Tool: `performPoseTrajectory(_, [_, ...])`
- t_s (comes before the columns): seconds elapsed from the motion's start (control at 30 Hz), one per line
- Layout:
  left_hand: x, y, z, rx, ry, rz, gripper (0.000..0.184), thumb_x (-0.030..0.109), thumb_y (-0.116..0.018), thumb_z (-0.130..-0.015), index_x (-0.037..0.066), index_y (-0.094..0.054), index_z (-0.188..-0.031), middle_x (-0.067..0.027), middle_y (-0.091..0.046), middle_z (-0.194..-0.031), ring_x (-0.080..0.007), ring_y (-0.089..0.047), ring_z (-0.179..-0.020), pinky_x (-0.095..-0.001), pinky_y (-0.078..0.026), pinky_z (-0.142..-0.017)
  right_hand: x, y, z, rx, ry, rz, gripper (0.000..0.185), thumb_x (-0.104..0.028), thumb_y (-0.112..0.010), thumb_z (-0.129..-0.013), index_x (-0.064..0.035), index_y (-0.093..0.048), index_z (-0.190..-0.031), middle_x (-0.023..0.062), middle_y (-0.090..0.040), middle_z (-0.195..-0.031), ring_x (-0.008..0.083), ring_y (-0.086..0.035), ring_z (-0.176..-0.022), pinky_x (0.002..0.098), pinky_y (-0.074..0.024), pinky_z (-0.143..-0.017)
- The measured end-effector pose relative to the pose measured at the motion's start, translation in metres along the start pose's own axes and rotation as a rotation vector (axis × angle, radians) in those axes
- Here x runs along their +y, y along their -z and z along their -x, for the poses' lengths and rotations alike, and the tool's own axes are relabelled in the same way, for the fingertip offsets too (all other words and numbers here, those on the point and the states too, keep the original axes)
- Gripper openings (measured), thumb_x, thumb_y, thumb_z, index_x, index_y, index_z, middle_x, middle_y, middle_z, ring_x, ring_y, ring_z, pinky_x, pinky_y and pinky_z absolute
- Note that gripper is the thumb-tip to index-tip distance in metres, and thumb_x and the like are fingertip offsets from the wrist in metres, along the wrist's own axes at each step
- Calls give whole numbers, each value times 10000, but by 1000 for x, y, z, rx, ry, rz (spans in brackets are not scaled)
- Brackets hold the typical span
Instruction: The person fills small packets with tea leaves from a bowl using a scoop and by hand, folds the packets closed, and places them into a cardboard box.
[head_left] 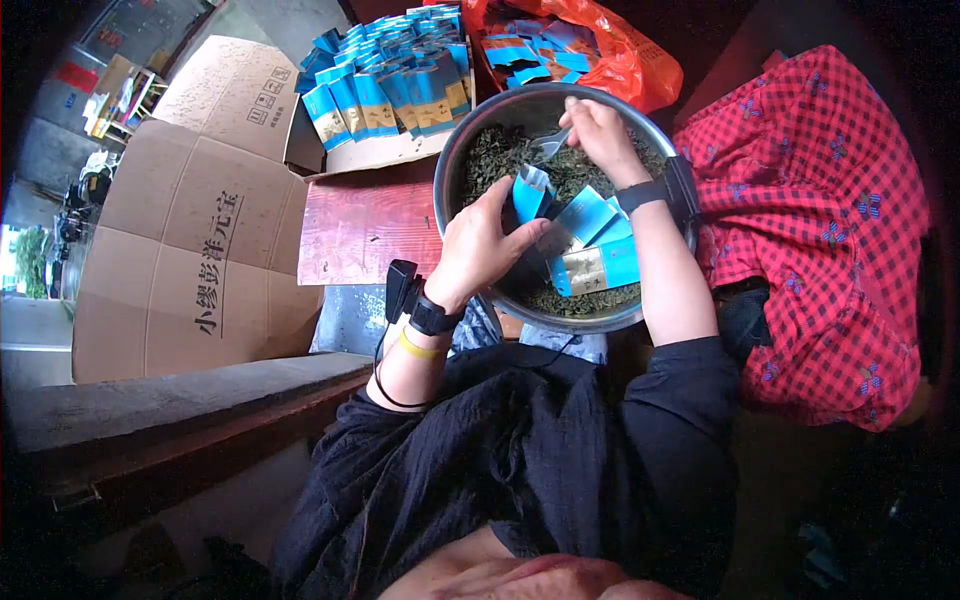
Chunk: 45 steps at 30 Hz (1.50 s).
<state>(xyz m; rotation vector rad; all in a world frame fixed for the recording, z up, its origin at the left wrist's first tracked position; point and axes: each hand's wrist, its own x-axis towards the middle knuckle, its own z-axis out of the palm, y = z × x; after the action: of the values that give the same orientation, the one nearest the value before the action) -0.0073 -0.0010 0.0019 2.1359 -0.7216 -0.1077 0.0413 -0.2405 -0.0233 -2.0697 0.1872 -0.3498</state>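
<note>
A large metal basin in front of me holds dark dried leaves, probably tea. Over its left part, my left hand is closed on a small blue packet, which stands roughly upright with its silvery mouth up. My right hand, at the basin's far side, pinches a clear plastic spoon. The spoon's bowl is just above the packet's mouth, close to the leaves. Several more blue packets with gold panels lie loose on the leaves between my forearms.
Left of the basin, a cardboard box full of blue packets sits by a red board. A red plastic bag with more packets lies behind. A large carton stands at left; red checkered cloth hangs at right.
</note>
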Motion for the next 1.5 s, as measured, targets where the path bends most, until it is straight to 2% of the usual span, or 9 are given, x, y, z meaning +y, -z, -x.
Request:
performPoseTrajectory(0.3, [1, 0, -1, 40, -19, 9, 647, 353, -746, -782, -27, -508, -1249, -164, -586, -683, -213, -549, -559, -357, -450, -563, -46, 14, 17, 167, 179, -311, 476, -399, -438, -994, -58, -580, -693, -31, -506, -586, 36, -450, -520, 203, -341, -489])
performPoseTrajectory(0.33, [6, 3, -2, -10, 38, 13, 627, 362, -733, -780, -17, -512, -1227, -209, -617, -789, -311, -593, -718, -406, -477, -653, -51, 14, 20, 161, 231, -333, 473, -391, -435, -996, -62, -573, -685, -34, -508, -593, 32, -447, -522, 198, -338, -493])
performPoseTrajectory(0.37, [9, 5, -2, -60, 95, 17, 607, 372, -721, -778, -6, -515, -1206, -255, -649, -896, -409, -637, -876, -454, -504, -743, -52, 13, 22, 149, 222, -278, 470, -363, -432, -999, -49, -559, -673, -19, -513, -594, 54, -453, -529, 225, -360, -513])
performPoseTrajectory(0.73, [5, 2, -5, -56, 73, 47, 602, 367, -729, -777, -10, -515, -1195, -228, -651, -855, -374, -646, -798, -426, -502, -708, -86, 9, 42, 285, 1073, 362, 321, -214, -548, -931, -52, -531, -655, 82, -520, -583, 289, -548, -555, 376, -429, -584])
performPoseTrajectory(0.9, [5, 0, -3, -17, 52, 61, 588, 358, -729, -778, -7, -520, -1189, -218, -655, -860, -364, -649, -797, -420, -504, -705, -78, 19, 38, 372, 993, 316, 334, -230, -526, -942, -55, -537, -658, 81, -537, -596, 284, -554, -555, 376, -424, -575])
performPoseTrajectory(0.97, [5, 1, -3, -10, 19, 13, 632, 307, -758, -792, -46, -499, -1247, -159, -651, -808, -159, -593, -664, -325, -482, -637, -71, 22, 36, 392, 931, 310, 342, -236, -514, -948, -55, -536, -658, 83, -538, -597, 286, -551, -553, 376, -421, -571])
performPoseTrajectory(1.27, [3, 0, -3, -31, 59, 36, 633, 304, -762, -787, -50, -507, -1246, -143, -652, -797, -135, -560, -620, -308, -474, -604, -27, 13, 16, 155, 302, 583, 248, -301, -564, -917, -64, -578, -842, 154, -632, -723, 370, -623, -720, 464, -462, -613])
performPoseTrajectory(1.4, [2, 0, 0, -10, 41, 54, 614, 363, -729, -773, 8, -519, -1228, -211, -646, -834, -351, -646, -774, -420, -496, -685, -2, 7, 10, 134, 343, 660, 236, -298, -512, -933, -78, -587, -891, 187, -657, -836, 362, -642, -829, 505, -488, -712])
performPoseTrajectory(1.5, [2, 0, 0, 4, 8, 24, 649, 308, -765, -784, -52, -503, -1255, -151, -648, -820, -134, -555, -646, -308, -471, -613, 5, -2, 7, 3, 165, 535, 262, -317, -497, -933, -70, -586, -933, 201, -650, -951, 393, -609, -942, 521, -471, -759])
